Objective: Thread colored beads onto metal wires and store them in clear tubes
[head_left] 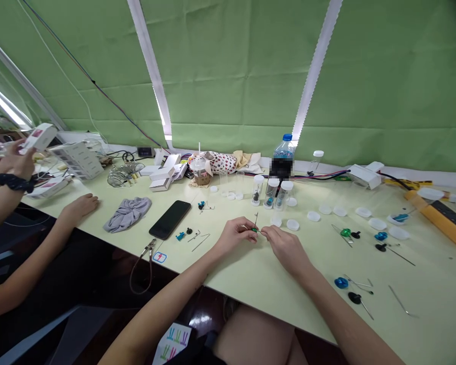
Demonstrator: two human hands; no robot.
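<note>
the left hand (238,232) has thumb and fingers closed on a small green part (254,229), held just above the table (247,284) with a thin metal rod (256,219) standing up from it. the right hand (287,248) has its fingertips bunched just beside the green part, to its right; whether they grip anything is too small to tell. a little beyond the hands stand three capped clear tubes: the left one (257,190) holds something dark, the middle one (270,195) dark and blue pieces, the right one (281,196) a bluish piece, blurred by the plastic. behind them a blue-capped bottle (283,149) holds clear liquid, and to their left a lidded cup (201,175) with a straw holds a brown drink. farther right at the far edge is another white-capped tube (315,163). round white caps (313,216) lie scattered to the right, near a blue piece (401,218) by the mouth of a tipped tube. on the near right lie a blue disc (341,283) and a black disc (354,298) with metal rods; to the left are a phone (170,219), a grey cloth (128,214) and, farther off, another person's hand holding a white box (40,137).
</note>
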